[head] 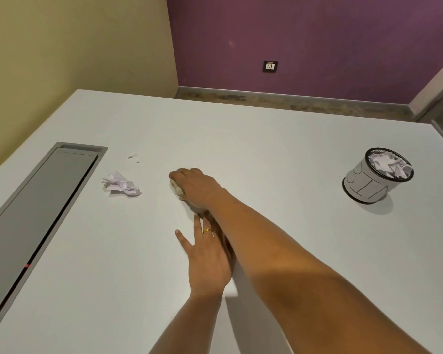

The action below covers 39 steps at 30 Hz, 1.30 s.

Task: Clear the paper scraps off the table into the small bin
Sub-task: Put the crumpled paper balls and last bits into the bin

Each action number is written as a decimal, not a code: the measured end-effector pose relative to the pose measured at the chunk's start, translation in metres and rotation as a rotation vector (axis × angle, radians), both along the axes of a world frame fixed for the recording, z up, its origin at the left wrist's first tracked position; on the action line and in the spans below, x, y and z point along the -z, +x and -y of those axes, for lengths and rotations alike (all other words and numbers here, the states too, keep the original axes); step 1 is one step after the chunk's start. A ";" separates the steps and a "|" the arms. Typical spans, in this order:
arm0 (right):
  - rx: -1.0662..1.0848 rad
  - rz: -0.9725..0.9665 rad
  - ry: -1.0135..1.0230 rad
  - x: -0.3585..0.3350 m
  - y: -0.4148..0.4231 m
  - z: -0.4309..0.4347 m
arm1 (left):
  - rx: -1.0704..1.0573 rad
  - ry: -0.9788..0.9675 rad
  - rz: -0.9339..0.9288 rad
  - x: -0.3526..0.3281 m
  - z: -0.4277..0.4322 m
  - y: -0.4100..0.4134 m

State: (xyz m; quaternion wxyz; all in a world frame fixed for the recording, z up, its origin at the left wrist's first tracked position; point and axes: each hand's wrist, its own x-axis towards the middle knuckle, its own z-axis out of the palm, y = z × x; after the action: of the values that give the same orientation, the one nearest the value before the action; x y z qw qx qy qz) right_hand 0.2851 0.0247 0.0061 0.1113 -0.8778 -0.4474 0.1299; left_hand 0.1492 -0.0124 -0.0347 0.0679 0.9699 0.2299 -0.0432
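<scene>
A crumpled white paper scrap [120, 186] lies on the white table [266, 149], left of centre. Two tiny paper bits [136, 158] lie just behind it. My right hand [193, 186] reaches across to the table's middle, fingers curled down over a small pale scrap [177, 189] that is mostly hidden beneath them. My left hand [207, 251] rests flat on the table with straight fingers, partly under my right forearm. The small mesh bin [363, 185] stands at the far right, tilted toward me, with crumpled paper inside.
A long grey recessed cable tray [36, 213] runs along the table's left side. The table's far edge meets a yellow wall on the left and a purple wall with a socket [270, 66] behind.
</scene>
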 end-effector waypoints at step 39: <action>1.007 0.326 0.293 -0.048 0.041 0.267 | 0.010 -0.045 0.110 -0.005 0.008 0.001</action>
State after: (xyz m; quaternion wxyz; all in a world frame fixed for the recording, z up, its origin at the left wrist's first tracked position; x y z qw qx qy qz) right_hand 0.3261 -0.2428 0.0546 0.2099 -0.9675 0.0031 -0.1408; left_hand 0.1505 -0.0205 -0.0297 0.1020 0.9701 0.2201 0.0047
